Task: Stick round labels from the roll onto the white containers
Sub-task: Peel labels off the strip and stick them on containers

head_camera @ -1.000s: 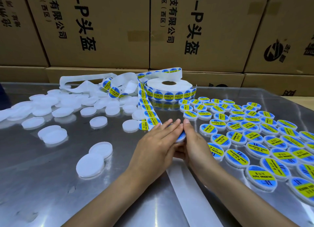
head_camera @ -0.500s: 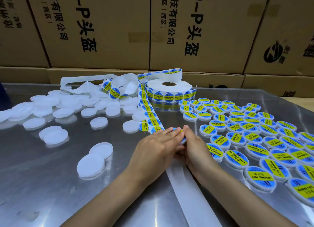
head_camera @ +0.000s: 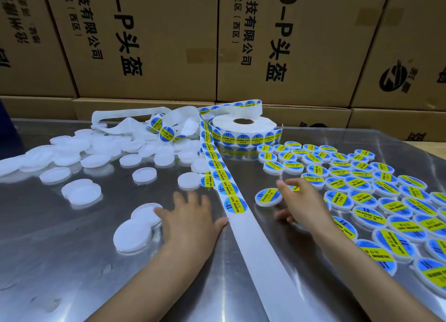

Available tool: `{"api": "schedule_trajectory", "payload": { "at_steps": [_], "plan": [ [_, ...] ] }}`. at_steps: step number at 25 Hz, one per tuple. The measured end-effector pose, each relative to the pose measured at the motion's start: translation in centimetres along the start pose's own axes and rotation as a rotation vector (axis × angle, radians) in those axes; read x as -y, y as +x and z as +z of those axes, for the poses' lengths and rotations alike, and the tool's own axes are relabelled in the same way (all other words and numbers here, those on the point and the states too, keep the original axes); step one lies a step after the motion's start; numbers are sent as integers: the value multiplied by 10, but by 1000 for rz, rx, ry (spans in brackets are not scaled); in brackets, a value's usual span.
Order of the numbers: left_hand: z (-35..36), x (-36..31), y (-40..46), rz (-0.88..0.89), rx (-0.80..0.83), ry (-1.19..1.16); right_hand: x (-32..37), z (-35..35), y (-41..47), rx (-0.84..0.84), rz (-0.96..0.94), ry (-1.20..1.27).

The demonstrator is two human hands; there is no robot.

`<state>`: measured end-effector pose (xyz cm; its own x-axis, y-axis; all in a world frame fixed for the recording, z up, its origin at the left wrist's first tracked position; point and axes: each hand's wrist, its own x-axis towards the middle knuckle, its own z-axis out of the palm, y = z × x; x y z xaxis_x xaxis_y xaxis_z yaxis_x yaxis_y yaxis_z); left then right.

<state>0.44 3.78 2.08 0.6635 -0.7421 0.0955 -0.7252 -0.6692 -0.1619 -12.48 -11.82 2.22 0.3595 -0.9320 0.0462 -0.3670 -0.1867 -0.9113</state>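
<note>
Now the left hand (head_camera: pixel 190 221) lies flat with its fingers spread on the steel desk (head_camera: pixel 60 285), fingertips touching the nearer pair of blank white containers (head_camera: pixel 142 225) at about nine o'clock from the palm; that grip is open and holds nothing. Over at three o'clock the right hand (head_camera: pixel 301 208) hovers with relaxed fingers just beside a freshly labelled container (head_camera: pixel 268 196), touching its edge or very nearly so, I cannot tell which, and nothing is clasped there either. Between the two hands runs the backing strip (head_camera: pixel 253 244), bare paper toward six o'clock, with the next round label (head_camera: pixel 235 205) sitting ready at twelve o'clock from the left thumb. Further up, the label roll (head_camera: pixel 243 131) rests at twelve o'clock on the desk, loose spent backing tangled to its left over a heap of unlabelled containers (head_camera: pixel 96 150). The finished containers (head_camera: pixel 376 201) fan out toward three and four o'clock. By my reading, the step in hand is fetching a fresh blank, so slide one clear of its overlapping neighbour rather than dragging both. Then peel the nearest label by its rim, keep fingertips off the adhesive, centre it on the lid, and press from the middle outward so no bubble stays.
</note>
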Motion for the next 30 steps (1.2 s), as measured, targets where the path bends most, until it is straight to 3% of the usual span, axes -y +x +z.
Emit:
{"api": "schedule_trajectory", "payload": {
  "at_steps": [3,5,10,12,15,18,24,30],
  "plan": [
    [3,11,6,-115,166,-31,-2,1,0,9,-7,-54],
    [4,14,9,-125,198,-78,-1,1,-6,-43,-131,-178],
    [14,7,14,23,-9,-156,-1,11,-20,41,-539,-575],
    [16,8,18,115,-84,-217,-5,12,-15,62,-562,-689],
    [20,7,22,243,-197,-350,-13,8,-6,36,-398,-803],
    [24,2,25,285,-294,-453,-17,9,-4,6,-367,-811],
    [29,-10,25,365,-160,-540,-8,19,-15,107,-667,-699],
    [21,-8,23,388,-283,-646,-7,15,-17,163,-715,-571]
  ]
}}
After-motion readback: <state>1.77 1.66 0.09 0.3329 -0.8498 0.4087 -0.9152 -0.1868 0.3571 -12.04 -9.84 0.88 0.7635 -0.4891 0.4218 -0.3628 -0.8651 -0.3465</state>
